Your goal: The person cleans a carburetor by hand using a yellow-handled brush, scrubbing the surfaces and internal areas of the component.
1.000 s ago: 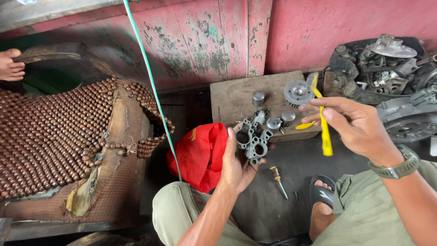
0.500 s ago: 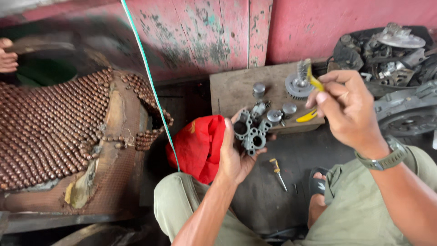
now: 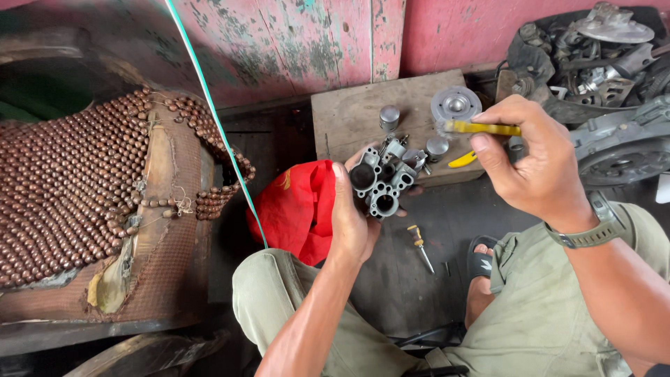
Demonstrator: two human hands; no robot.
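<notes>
My left hand [image 3: 351, 218] grips a grey metal carburetor body [image 3: 382, 178], bores facing up, above my knees. To its right, my right hand [image 3: 536, 164] holds a yellow-handled brush [image 3: 480, 128], its bristle end pointing left, just above and right of the carburetor. The brush is not touching the carburetor. Behind both hands lies a wooden board [image 3: 349, 119] carrying a round metal cover [image 3: 455, 103], a small metal cylinder [image 3: 389, 116] and another yellow tool [image 3: 462, 159].
A red cloth [image 3: 293, 208] lies by my left knee. A small screwdriver [image 3: 421, 244] rests on the dark floor. Engine parts [image 3: 600, 56] are piled at the right. A beaded seat cover [image 3: 77, 174] fills the left, with a green cord [image 3: 209, 105] hanging past it.
My right hand turned the yellow brush from hanging down to pointing left and brought it closer to the carburetor. The view shifted, and another person's hand at far left is out of sight.
</notes>
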